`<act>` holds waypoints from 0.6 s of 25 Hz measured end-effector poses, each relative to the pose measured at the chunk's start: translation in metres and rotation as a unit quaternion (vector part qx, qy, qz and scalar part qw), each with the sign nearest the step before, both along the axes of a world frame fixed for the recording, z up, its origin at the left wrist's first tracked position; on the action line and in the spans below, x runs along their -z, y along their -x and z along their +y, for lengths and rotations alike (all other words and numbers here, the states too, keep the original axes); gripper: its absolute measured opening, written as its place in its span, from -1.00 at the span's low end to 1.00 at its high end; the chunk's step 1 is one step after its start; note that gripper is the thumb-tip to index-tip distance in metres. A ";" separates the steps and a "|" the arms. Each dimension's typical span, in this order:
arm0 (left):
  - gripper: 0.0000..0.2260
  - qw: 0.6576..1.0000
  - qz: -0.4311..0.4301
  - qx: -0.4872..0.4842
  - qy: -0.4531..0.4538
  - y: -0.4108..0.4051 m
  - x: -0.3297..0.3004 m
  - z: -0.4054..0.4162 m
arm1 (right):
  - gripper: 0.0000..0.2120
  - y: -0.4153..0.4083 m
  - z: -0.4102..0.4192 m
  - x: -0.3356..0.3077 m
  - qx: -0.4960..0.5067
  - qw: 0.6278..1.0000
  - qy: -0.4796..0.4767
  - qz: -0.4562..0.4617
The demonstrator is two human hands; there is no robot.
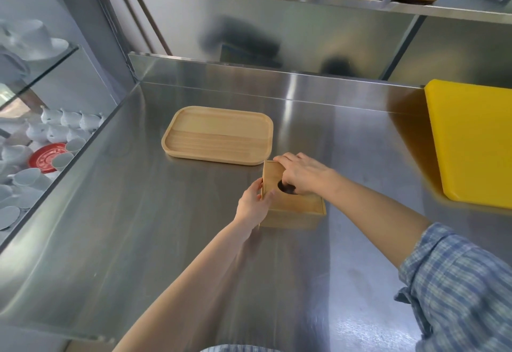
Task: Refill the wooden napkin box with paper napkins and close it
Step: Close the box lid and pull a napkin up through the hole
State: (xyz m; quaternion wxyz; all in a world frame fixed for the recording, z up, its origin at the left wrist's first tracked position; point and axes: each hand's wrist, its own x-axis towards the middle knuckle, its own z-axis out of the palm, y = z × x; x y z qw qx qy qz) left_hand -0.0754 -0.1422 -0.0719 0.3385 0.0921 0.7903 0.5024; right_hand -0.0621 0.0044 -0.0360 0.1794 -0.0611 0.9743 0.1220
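Bracing the wooden napkin box point(293, 210) mid-desk, left hand point(253, 204) grips its side, right hand point(303, 175) presses the lid; no napkins visible, refilling apparently remains.

- There are no words, numbers, labels or signs to read anywhere here.
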 end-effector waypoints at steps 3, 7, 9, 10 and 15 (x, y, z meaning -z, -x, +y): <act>-0.54 1.000 0.003 -0.001 0.004 -0.001 0.001 0.001 | -0.87 -0.001 -0.001 0.005 0.007 0.999 0.019 0.026; -0.52 1.000 0.019 -0.003 0.006 -0.003 0.001 0.001 | -0.83 -0.002 0.002 0.011 0.030 0.996 0.065 0.056; -0.54 0.999 0.038 0.006 0.015 -0.004 -0.001 0.002 | -0.81 -0.005 0.003 0.008 0.030 0.994 0.089 0.060; -0.55 0.999 0.049 0.012 0.021 -0.005 -0.002 0.002 | -0.81 -0.008 0.004 0.004 0.023 0.993 0.095 0.061; -0.62 0.998 0.061 0.015 0.025 -0.007 -0.006 0.002 | -0.80 -0.026 0.010 -0.012 0.055 0.984 0.156 0.069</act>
